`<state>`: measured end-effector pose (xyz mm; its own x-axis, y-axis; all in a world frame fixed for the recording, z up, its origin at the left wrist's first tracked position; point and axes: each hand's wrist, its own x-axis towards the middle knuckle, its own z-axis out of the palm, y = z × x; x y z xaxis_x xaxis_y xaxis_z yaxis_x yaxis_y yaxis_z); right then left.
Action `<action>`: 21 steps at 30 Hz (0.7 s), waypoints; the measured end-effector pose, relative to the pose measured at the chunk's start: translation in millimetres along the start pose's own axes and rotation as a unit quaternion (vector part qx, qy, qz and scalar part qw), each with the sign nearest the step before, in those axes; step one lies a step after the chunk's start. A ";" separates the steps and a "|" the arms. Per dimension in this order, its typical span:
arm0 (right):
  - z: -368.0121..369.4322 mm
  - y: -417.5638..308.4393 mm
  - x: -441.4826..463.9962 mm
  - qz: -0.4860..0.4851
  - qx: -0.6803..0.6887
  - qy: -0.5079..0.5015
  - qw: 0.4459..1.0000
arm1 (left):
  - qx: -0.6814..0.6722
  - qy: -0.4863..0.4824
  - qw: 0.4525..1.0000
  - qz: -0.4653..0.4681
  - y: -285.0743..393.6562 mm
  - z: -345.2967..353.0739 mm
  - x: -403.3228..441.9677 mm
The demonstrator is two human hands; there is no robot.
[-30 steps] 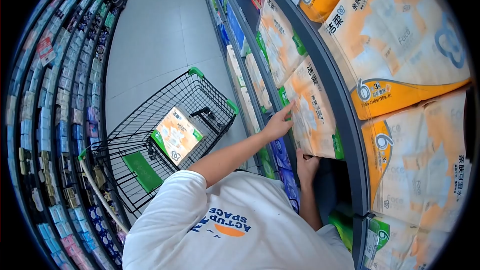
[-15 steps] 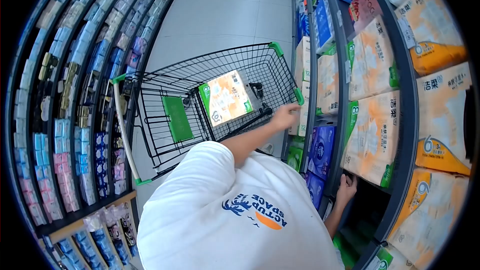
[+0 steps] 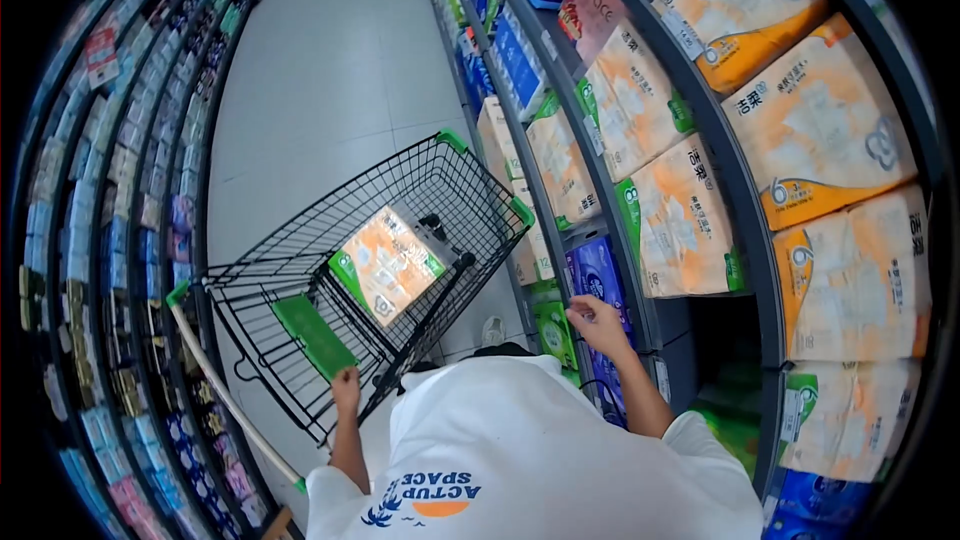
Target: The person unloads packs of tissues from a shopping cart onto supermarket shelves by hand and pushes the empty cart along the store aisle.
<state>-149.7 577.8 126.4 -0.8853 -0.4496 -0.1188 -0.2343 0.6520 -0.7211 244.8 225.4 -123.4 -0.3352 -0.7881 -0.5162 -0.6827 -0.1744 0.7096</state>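
Observation:
A black wire shopping cart (image 3: 262, 280) with green corners stands in front of me, tilted across my view. Inside it lies one cream-and-orange tissue pack (image 3: 385, 265) with green ends. My left hand (image 3: 345, 390) is closed at the cart's near side, by its green panel (image 3: 312, 332); whether its fingers grip the wire is unclear. To the right, my right hand (image 3: 597, 325) is raised beside the shelf, fingers loosely bent and apart, with nothing visible in it. Behind it are blue-purple packs (image 3: 597, 270). A matching tissue pack (image 3: 680, 220) sits on the shelf farther right.
Larger cream-and-orange packs (image 3: 815, 125) fill the upper right shelf. A dark gap (image 3: 735, 365) lies under the lower packs. Along the left runs a shelf of small packets (image 3: 110, 210). The grey tiled aisle floor (image 3: 310, 60) stretches ahead, past the cart.
My left hand has moved from the shelf side left to the cart's near side. My right hand has left the shelf gap and moved up and forward. The view has turned.

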 end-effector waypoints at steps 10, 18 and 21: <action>79.1 147.4 -76.2 0.312 -0.102 -0.214 0.920 | 0.001 -0.223 0.966 0.130 77.8 15.4 -56.6; 102.9 112.8 -159.1 0.351 0.016 -0.071 0.933 | -0.014 -0.331 0.936 0.117 76.5 6.0 -52.4; 106.4 64.3 -167.8 0.340 -0.013 -0.082 0.937 | 0.018 -0.316 0.935 0.159 72.2 3.8 -50.8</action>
<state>26.6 630.2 27.3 -0.7598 -0.0111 -0.6501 0.3506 0.8350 -0.4240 210.0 255.1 -47.7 -0.8341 -0.2879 -0.4704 -0.5011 0.0391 0.8645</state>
